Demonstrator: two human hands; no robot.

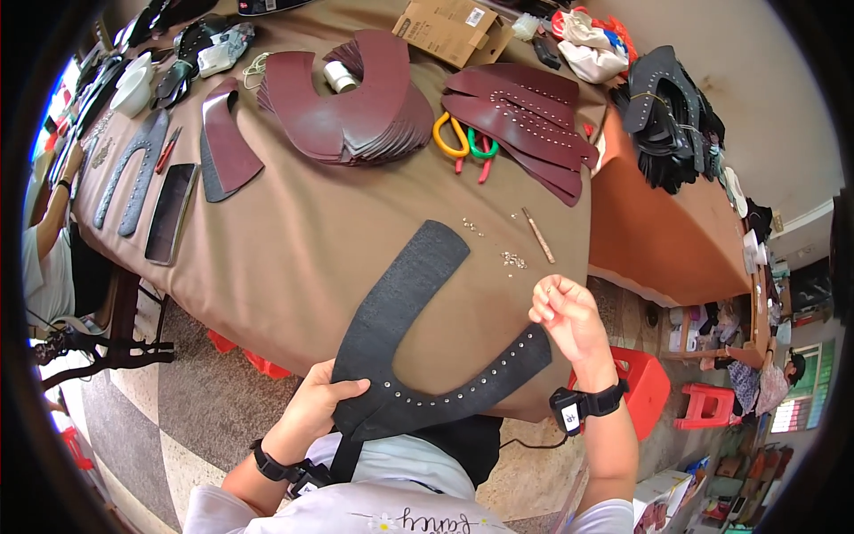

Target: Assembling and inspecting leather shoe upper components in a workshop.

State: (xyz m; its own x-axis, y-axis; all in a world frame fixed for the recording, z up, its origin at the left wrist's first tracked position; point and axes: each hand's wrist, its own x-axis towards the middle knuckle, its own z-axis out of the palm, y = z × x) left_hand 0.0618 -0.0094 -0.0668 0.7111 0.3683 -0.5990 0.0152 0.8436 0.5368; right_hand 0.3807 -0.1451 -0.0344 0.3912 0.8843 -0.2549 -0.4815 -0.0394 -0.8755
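A black U-shaped leather piece (378, 311) lies at the table's front edge and over my lap. A row of small silver studs runs along its lower right arm; its upper left arm is bare. My left hand (311, 405) grips the bottom left of the piece, thumb on top. Beyond the studded tip, my right hand (574, 325) is raised with thumb and fingertips pinched together. Whatever is in that pinch is too small to make out. Near it on the cloth are a little heap of loose studs (513, 260) and a thin brownish rod (538, 235).
A stack of maroon U-shaped pieces (391, 107), studded maroon pieces (534, 111) and yellow- and green-handled tools (452, 138) lie farther back. At left are a phone-like dark slab (171, 214) and a studded black piece (111, 191). Another person's arm (52, 209) shows at far left.
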